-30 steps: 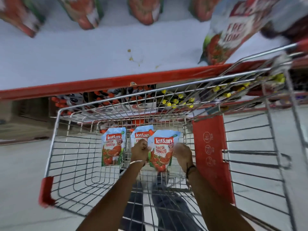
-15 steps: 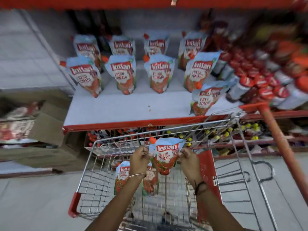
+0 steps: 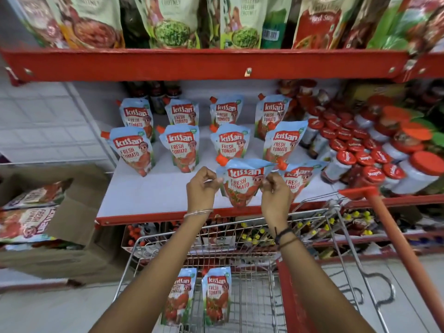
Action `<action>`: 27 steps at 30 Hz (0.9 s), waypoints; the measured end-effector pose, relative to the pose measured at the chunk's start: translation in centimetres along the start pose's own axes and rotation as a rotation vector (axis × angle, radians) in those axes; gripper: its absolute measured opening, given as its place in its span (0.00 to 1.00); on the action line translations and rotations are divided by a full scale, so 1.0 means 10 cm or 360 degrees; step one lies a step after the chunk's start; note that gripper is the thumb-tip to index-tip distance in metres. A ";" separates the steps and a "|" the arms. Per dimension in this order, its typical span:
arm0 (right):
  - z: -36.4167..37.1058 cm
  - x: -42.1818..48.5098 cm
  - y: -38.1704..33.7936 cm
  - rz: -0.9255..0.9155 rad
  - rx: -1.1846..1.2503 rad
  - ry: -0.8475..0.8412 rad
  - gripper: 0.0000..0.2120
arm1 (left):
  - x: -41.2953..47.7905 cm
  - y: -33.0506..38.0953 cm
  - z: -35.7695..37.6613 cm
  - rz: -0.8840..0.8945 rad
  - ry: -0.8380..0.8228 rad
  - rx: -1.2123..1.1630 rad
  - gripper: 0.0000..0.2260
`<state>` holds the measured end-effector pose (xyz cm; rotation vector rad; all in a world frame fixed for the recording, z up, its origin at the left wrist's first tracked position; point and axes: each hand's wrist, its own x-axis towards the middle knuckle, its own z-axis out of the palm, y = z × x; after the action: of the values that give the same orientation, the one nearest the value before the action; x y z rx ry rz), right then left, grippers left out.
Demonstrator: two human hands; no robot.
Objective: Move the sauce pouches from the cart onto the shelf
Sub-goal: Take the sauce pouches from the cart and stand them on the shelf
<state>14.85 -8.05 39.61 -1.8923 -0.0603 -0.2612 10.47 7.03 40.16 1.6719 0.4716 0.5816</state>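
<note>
- Supermarket aisle, red-edged white shelf [image 3: 156, 195] ahead, wire cart [image 3: 242, 239] parked against it.
- Left hand [image 3: 201, 188] and right hand [image 3: 276, 194] both pinched shut on upper side edges of 1 Kissan Fresh Tomato pouch [image 3: 242, 182], held upright over shelf front edge, orange spout at top left.
- Bangle on left wrist, dark bands on right wrist.
- 9 matching shelf pouches [image 3: 183, 147] standing in rows behind and beside held one, nearest just right of it.
- 2 cart pouches [image 3: 216, 296] upright in basket, side by side.
- Red-capped jars [image 3: 346, 159] crowding shelf right.
- Chutney packs [image 3: 168, 22] on upper shelf.
- Open cardboard box [image 3: 48, 212] at left, pouches inside.
</note>
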 end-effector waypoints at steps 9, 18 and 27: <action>0.30 0.08 0.28 0.0088 0.0015 0.0018 0.08 | 0.24 -0.31 0.09 -0.0046 -0.0006 0.0093 0.19; 0.35 0.15 0.47 0.0066 -0.0095 -0.0127 0.07 | 0.21 -0.50 0.11 -0.0038 -0.0076 0.0172 0.17; 0.21 0.13 0.49 0.0188 -0.0061 -0.0311 0.12 | 0.00 -0.52 0.07 -0.0040 -0.0130 0.0091 0.07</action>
<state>17.23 -7.86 34.67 -1.9468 -0.0751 0.0036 10.94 7.33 34.98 1.7350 0.4531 0.4833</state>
